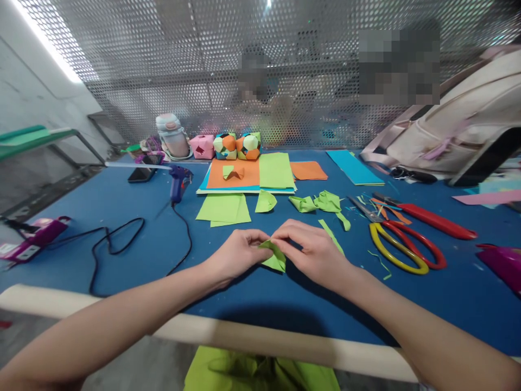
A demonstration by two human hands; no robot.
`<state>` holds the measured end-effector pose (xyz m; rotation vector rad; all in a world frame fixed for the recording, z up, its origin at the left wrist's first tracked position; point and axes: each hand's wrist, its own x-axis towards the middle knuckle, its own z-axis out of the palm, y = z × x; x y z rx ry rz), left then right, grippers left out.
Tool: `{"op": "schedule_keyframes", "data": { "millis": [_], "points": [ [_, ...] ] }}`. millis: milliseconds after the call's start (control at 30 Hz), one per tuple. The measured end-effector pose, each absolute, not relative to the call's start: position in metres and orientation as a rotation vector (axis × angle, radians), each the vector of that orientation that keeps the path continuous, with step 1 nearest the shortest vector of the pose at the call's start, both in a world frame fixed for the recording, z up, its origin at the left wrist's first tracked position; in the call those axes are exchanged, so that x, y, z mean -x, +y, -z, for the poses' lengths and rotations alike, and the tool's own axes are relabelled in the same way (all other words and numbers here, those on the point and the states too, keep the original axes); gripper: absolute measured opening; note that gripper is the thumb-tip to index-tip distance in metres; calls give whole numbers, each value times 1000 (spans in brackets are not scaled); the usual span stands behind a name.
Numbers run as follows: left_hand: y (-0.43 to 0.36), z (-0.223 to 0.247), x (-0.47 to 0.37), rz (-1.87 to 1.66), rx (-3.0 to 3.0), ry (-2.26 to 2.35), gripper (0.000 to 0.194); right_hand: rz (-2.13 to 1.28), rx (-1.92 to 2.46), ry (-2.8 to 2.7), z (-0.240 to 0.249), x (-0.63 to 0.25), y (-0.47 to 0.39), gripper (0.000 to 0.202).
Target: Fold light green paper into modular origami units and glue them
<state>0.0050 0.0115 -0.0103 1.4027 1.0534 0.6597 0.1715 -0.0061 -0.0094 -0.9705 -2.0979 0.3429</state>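
Note:
Between my hands, low over the blue table, is a small folded piece of green paper [277,262]. My left hand [240,252] pinches its left side between thumb and fingers. On its upper right edge my right hand [311,250] has thumb and fingertips closed. Just beyond lies a folded green paper piece [266,201]. Flat green sheets [223,209] rest to its left, and crumpled green paper [326,201] lies to its right. A green strip [331,237] is partly hidden behind my right hand.
Scissors [401,241] and red-handled pliers [435,219] lie right. A blue glue gun [178,182] stands left, its cord looping across the table. Orange sheets [222,180], folded paper cubes [226,146], and a bottle [173,138] are behind. A bag [456,119] sits far right.

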Motion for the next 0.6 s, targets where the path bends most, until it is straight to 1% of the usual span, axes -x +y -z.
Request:
{"op": "schedule_keyframes", "data": {
  "millis": [167, 267, 333, 433, 533, 600],
  "points": [
    [10, 11, -8, -725, -1293, 1074, 6, -128, 773, -2235, 13, -169, -6, 19],
    [9, 10, -9, -789, -1214, 1071, 7, -93, 770, -2233, 14, -166, -8, 15],
    [10, 10, -9, -855, -1154, 1064, 8, -118, 830, -2185, 13, -166, -9, 9],
    [12, 10, -8, -950, -1090, 1056, 9, -205, 1014, -2094, 14, -166, -10, 11],
    [15, 12, -7, -1019, -1091, 1069, 8, -297, 1213, -2037, 18, -164, -8, 6],
    [15, 13, -8, -1047, -1089, 1073, 8, -313, 1277, -2018, 21, -162, -7, 10]
  ]
}}
